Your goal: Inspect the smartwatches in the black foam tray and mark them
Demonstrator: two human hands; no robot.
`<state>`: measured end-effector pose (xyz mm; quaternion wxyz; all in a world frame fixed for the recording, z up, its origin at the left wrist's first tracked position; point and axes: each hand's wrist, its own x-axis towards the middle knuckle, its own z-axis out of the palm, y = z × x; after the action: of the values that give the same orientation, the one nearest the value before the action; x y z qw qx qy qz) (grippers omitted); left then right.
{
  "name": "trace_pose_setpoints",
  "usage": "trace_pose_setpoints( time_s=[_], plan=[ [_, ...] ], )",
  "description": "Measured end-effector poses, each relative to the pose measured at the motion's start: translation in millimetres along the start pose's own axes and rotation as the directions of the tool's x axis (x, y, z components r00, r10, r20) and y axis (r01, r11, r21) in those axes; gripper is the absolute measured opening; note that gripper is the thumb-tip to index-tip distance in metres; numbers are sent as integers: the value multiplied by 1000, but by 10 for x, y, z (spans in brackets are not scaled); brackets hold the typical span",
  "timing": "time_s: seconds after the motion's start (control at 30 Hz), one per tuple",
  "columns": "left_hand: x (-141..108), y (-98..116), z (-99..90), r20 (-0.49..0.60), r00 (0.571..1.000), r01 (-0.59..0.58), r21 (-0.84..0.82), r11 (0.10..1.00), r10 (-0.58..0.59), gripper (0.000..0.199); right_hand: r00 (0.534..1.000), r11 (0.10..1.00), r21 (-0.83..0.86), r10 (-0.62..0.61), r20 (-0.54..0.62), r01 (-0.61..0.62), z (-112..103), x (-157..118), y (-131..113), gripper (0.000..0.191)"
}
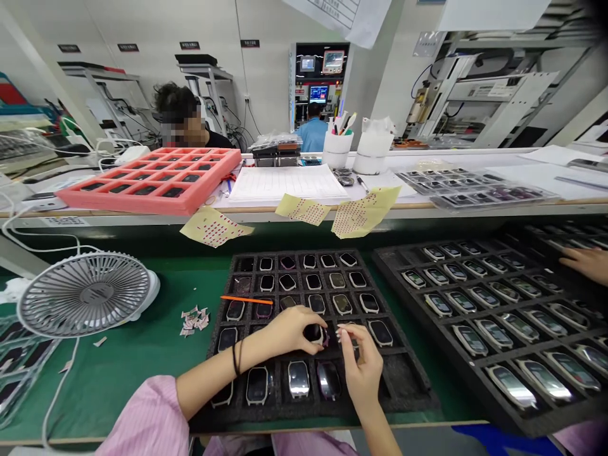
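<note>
Pinching a smartwatch body point(312, 333) by its edges, the left hand point(292, 328) has thumb and fingers curled around it, over the middle of the dark foam tray point(406, 362). Can't tell if the watch is lifted clear of its slot or partly resting in it. Right hand point(363, 358) is just beside it, thumb and fingertips almost together; maybe there's something tiny in there, but honestly it's too small to say.

Handling-wise, probably a light, stiff little thing. That glassy face looks slick and easy to smudge or scratch, so the side frame is the place to grab, thumb one side and fingers the other, like the left hand's doing.

Hard to make out: the fingers cover part of the watch's rim, and the right hand blocks most of another watch behind it. Glare washes out some faces in the front row. The orange stick point(247, 299) is plain enough, but a co-worker's hand point(589, 263) gets cut off at the right edge.
</note>
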<state>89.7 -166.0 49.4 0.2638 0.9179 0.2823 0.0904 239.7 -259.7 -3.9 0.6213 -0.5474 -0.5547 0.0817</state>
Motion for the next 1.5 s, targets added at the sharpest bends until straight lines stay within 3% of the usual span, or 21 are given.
trace_pose_setpoints(
  time_s=[0.07, 0.13, 0.23, 0.3, 0.43, 0.57, 0.7, 0.77, 0.9, 1.1, 1.2, 1.27, 1.33, 1.43, 1.5],
  plan=[
    [-186, -89, -169, -81, 996, 27, -77, 997, -33, 40, 1000, 1000, 6, 15, 2, -15, -1, -8, 8, 11],
    [-392, -188, -327, -108, 989, 94, -42, 995, -98, 39, 1000, 999, 17, 28, 6, -28, 4, -13, 18, 12],
    [-659, -321, -439, -31, 980, 200, 108, 974, -197, 37, 999, 999, 19, 45, 16, -46, 17, -23, 37, 11],
    [-770, -369, -415, 56, 975, 201, 177, 963, -214, 37, 998, 998, 14, 60, 25, -60, 24, -34, 57, 11],
    [-826, -358, -262, 183, 964, 146, 243, 959, -194, 41, 993, 994, 5, 112, 24, -112, 28, -62, 105, 13],
    [-796, -345, -199, 188, 962, 137, 303, 943, -200, 37, 987, 987, 0, 160, 30, -161, 27, -77, 129, 17],
    [-843, -398, -396, 166, 975, 133, 84, 988, -145, 35, 984, 985, -9, 173, 42, -173, 25, -88, 125, 18],
    [-915, -416, -560, 137, 974, 179, 7, 984, -179, 35, 984, 985, -11, 172, 48, -171, 22, -91, 126, 18],
    [-1108, -420, -755, 59, 932, 344, 155, 926, -356, 35, 985, 986, -28, 168, 41, -167, 16, -85, 124, 19],
    [-1252, -419, -522, 118, 885, 394, 323, 860, -450, 44, 989, 992, -38, 127, 72, -124, 18, -75, 72, 18],
    [-1257, -432, -433, 116, 874, 399, 381, 834, -472, 56, 983, 995, -3, 103, 153, -104, 17, -25, 33, 17],
    [-1285, -462, -436, 111, 881, 393, 366, 843, -459, 59, 951, 992, 44, 102, 291, -119, 23, 62, -6, 18],
    [-1337, -506, -475, 89, 903, 381, 289, 878, -421, 56, 880, 984, 85, 103, 463, -159, 47, 192, -61, 19],
    [-1408, -540, -552, 26, 926, 370, 133, 919, -376, 51, 725, 945, 139, 127, 677, -296, 158, 408, -159, 20],
    [-1400, -505, -585, -44, 936, 351, 32, 936, -350, 47, 609, 853, 214, 144, 780, -476, 294, 517, -214, 22]
  ],
)
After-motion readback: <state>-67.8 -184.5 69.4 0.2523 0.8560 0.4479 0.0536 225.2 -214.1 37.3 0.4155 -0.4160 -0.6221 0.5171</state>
